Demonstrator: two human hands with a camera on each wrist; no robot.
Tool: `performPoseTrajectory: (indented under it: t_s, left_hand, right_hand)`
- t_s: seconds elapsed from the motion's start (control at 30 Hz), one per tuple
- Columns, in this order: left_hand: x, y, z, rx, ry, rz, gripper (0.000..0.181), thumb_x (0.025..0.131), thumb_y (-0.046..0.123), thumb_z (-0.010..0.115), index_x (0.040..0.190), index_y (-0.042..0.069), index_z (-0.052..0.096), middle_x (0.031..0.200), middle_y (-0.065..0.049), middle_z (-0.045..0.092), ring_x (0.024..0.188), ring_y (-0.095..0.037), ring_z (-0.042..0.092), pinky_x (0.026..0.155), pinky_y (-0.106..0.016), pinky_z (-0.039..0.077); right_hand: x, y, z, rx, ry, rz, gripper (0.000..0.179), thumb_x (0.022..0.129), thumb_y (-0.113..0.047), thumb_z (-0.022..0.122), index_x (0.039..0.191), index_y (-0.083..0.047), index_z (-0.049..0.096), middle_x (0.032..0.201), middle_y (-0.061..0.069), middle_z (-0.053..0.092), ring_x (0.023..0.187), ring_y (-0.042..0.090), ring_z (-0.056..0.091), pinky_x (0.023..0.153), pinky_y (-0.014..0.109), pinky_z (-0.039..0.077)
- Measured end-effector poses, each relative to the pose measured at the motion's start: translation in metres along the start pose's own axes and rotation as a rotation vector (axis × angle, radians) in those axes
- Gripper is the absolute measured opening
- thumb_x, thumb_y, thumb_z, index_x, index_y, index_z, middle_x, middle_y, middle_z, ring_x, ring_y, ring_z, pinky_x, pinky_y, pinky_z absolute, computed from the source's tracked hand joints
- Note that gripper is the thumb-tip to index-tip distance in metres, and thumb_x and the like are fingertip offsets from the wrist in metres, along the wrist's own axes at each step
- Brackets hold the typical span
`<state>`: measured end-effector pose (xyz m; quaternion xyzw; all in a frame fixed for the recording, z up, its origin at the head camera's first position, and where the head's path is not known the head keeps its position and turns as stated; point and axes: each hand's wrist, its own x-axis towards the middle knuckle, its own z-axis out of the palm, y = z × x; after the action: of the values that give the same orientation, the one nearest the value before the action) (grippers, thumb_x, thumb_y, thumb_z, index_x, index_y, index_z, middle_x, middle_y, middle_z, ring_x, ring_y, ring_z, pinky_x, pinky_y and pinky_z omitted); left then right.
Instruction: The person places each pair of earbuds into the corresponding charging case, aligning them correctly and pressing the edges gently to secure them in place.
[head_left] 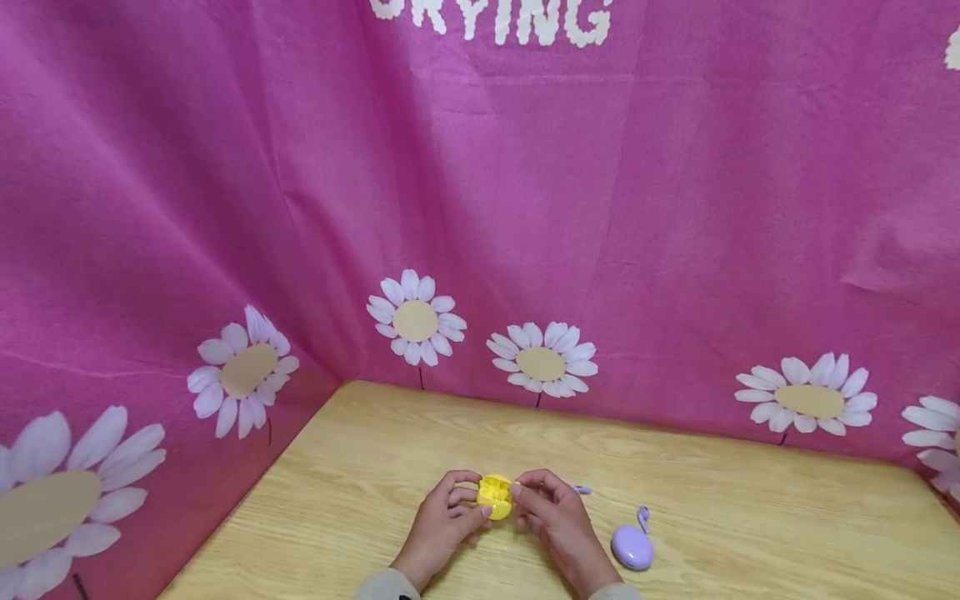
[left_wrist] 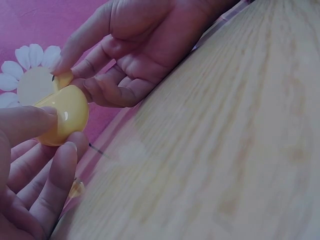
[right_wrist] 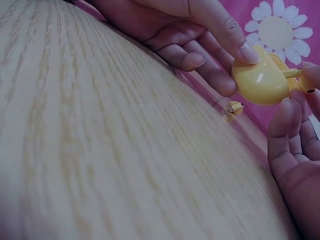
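Over the table, my left hand (head_left: 441, 523) grips a yellow earbud case (head_left: 495, 508) between thumb and fingers, its lid raised and its inner slots showing in the head view. At the case's right side, my right hand (head_left: 557, 521) pinches a yellow earbud (right_wrist: 306, 84) by its head. In the right wrist view the earbud's stem points towards the case opening; fingertips partly cover it. A second yellow earbud (right_wrist: 235, 107) lies on the table beyond the hands in the right wrist view, hidden behind the hands in the head view.
Right of my right hand, a round purple case (head_left: 633, 547) lies on the wooden table (head_left: 750, 517). One purple earbud (head_left: 643, 520) lies just behind it, and another purple earbud (head_left: 582, 490) shows partly past the right hand. A pink flowered curtain (head_left: 675, 250) borders the table's back and left.
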<state>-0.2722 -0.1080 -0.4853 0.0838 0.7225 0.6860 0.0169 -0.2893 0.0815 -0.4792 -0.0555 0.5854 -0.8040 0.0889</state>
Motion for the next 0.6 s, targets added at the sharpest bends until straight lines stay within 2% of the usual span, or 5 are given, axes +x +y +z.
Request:
performPoseTrajectory:
  t_s: [0.23, 0.4, 0.6]
  left_hand:
    - [0.001, -0.0025, -0.0032, 0.018, 0.003, -0.002, 0.052, 0.087, 0.014, 0.073, 0.131, 0.005, 0.047, 0.106, -0.008, 0.067, 0.084, -0.024, 0.069, 0.064, -0.035, 0.057]
    - [-0.0017, -0.0006, -0.0018, 0.012, -0.011, -0.001, 0.052, 0.087, 0.016, 0.073, 0.131, 0.005, 0.048, 0.106, -0.008, 0.067, 0.083, -0.023, 0.069, 0.065, -0.035, 0.058]
    - [-0.002, 0.0015, -0.0003, 0.013, -0.004, 0.012, 0.052, 0.086, 0.016, 0.074, 0.13, 0.005, 0.048, 0.106, -0.008, 0.067, 0.081, -0.022, 0.069, 0.064, -0.034, 0.058]
  right_hand:
    - [0.0013, 0.0033, 0.0028, -0.048, 0.0, -0.025, 0.025, 0.084, -0.013, 0.074, 0.101, 0.0, 0.061, 0.087, 0.004, 0.059, 0.076, 0.013, 0.055, 0.065, 0.024, 0.053]
    - [-0.0006, 0.0027, 0.0028, -0.128, 0.035, -0.022, 0.029, 0.083, -0.016, 0.075, 0.101, 0.003, 0.061, 0.085, 0.002, 0.06, 0.075, 0.012, 0.055, 0.065, 0.023, 0.052]
    - [0.0004, 0.0026, 0.0035, -0.165, 0.052, -0.037, 0.035, 0.082, -0.015, 0.076, 0.104, 0.007, 0.061, 0.083, 0.002, 0.06, 0.071, 0.011, 0.054, 0.062, 0.023, 0.052]
